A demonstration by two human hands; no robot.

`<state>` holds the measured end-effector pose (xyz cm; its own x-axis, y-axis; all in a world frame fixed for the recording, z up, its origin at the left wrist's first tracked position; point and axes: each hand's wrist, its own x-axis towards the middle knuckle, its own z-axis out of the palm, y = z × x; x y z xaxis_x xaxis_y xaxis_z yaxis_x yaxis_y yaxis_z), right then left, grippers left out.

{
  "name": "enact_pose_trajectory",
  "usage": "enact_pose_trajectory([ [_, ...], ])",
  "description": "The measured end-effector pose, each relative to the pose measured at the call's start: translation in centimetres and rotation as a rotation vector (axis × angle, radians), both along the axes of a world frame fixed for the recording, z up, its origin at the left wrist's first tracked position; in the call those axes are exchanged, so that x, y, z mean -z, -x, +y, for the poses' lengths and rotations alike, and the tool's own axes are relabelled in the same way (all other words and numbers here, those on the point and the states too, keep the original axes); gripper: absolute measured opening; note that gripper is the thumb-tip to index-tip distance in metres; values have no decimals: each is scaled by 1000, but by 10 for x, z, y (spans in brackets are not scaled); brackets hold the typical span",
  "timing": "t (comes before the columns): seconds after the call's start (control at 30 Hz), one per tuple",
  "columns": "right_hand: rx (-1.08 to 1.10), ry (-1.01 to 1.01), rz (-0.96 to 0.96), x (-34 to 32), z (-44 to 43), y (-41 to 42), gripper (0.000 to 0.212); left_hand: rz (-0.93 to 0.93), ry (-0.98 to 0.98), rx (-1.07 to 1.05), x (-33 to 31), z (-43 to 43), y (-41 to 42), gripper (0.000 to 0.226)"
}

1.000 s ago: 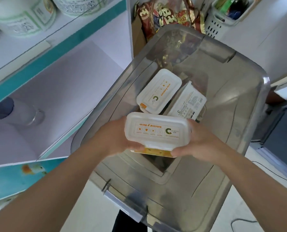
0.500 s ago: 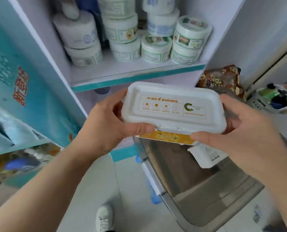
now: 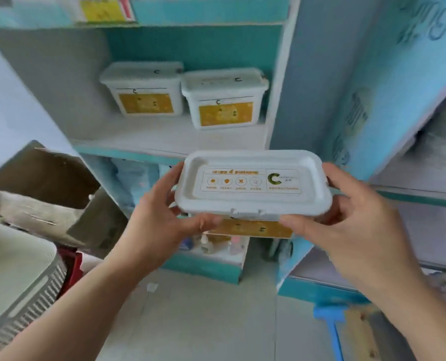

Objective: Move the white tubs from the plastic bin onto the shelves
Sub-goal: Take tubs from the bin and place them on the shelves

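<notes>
Swung from bin to shelf (image 3: 164, 142) now; my left hand (image 3: 162, 225) and right hand (image 3: 352, 230) clamp fingers (image 3: 203, 221) round the white tub (image 3: 253, 183), ready to place.

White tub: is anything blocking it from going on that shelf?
Nothing visible does. The left hand and right hand hold the white tub below the shelf, whose front is bare; two tubs stand further back.

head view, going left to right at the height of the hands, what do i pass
cardboard box → left hand → white tub, gripped at its ends by the fingers of both hands → right hand
</notes>
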<state>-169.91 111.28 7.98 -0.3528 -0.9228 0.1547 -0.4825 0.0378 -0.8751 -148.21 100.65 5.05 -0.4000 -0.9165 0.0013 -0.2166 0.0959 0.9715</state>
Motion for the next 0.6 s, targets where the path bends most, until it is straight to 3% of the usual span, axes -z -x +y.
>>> enact_pose_trajectory([
  [0.23, -66, 148, -26, -3, -129, -90, 47, 92, 131, -204, -25, -94, -76, 74],
  [0.47, -23, 219, -4, -5, -224, -115, 53, 96, 200, -283, -31, -180, -104, 110],
  [0.6, 13, 145, 36, 9, -257, -119, 73, 53, 157, -296, -16, -204, -108, 128],
])
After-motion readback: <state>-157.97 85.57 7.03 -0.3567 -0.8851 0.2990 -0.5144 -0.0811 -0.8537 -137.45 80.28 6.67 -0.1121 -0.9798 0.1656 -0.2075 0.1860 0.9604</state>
